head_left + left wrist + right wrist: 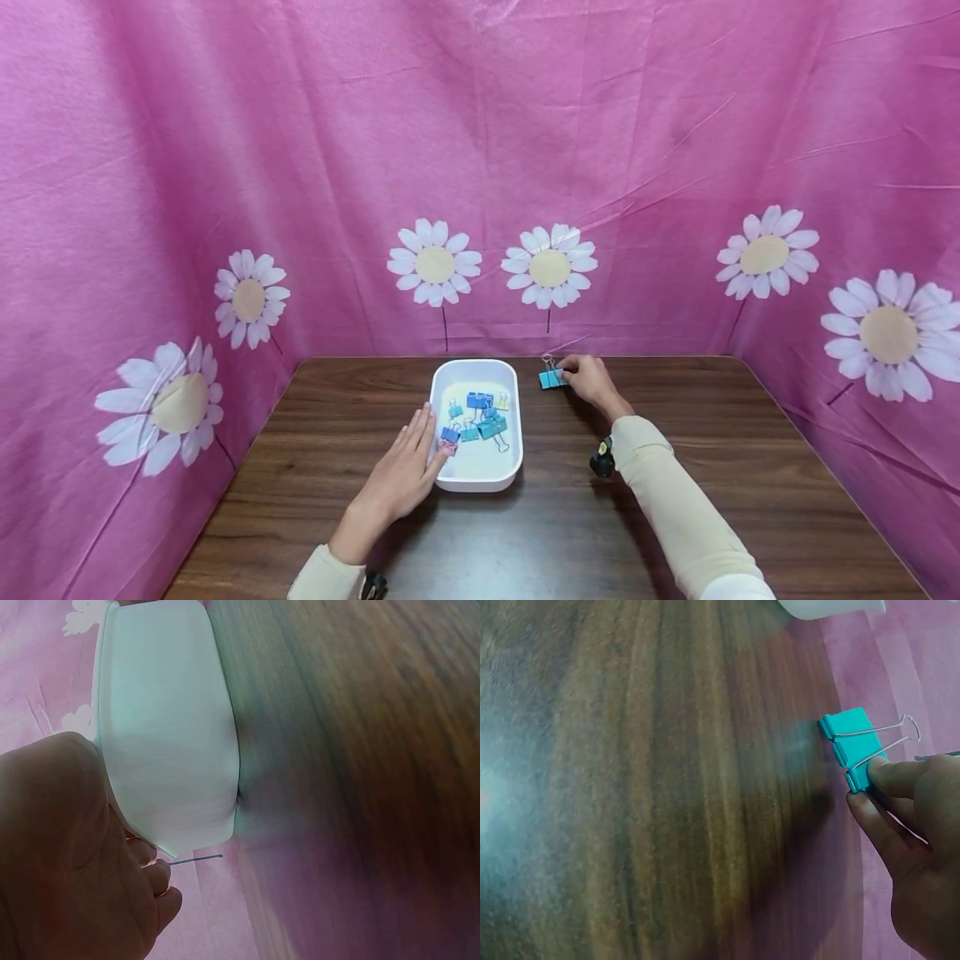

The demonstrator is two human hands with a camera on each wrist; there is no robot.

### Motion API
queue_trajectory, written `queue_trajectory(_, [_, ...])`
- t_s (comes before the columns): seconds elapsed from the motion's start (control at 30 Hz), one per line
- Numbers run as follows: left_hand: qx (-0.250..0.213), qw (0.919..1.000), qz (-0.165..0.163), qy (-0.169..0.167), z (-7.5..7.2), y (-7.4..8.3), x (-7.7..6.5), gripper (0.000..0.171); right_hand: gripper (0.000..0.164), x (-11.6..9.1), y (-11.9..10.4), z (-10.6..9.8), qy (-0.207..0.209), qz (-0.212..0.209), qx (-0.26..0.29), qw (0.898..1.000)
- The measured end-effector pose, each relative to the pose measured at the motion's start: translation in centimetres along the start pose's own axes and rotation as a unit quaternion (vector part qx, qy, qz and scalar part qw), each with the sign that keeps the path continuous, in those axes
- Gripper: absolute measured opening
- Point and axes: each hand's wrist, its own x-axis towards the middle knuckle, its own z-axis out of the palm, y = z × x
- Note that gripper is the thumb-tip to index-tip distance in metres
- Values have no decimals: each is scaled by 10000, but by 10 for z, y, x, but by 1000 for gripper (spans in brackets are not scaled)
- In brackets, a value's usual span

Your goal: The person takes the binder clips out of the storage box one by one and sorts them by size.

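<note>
Between thumb and fingers my right hand (592, 382) pinches a teal binder clip (551, 379) by one end, near the table's back edge. In the right wrist view the same binder clip (853, 742) shows its wire handles pointing toward the pink cloth. My left hand (408, 462) rests with straight fingers along the left rim of a white tray (480, 479), its thumb over the rim. Inside the tray lie several binder clips: a large teal clip (492, 427), a dark blue clip (478, 401), a yellow clip (503, 402) and smaller blue and teal ones.
The tray stands on a dark wooden table (555, 533), left of my right hand. A pink cloth (480, 150) printed with white daisies hangs behind the table and along both sides. A dark wrist strap piece (602, 458) shows under my right sleeve.
</note>
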Motion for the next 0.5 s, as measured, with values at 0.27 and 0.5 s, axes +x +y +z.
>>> queue_trajectory(0.27, [7, 10000, 57, 73, 1, 0, 1, 71, 24, -5, 3, 1, -27, 143, -86, 9999])
queue_trajectory(0.5, [14, 10000, 57, 68, 1, 0, 0, 71, 26, -8, 4, 3, -142, 284, -54, 9995])
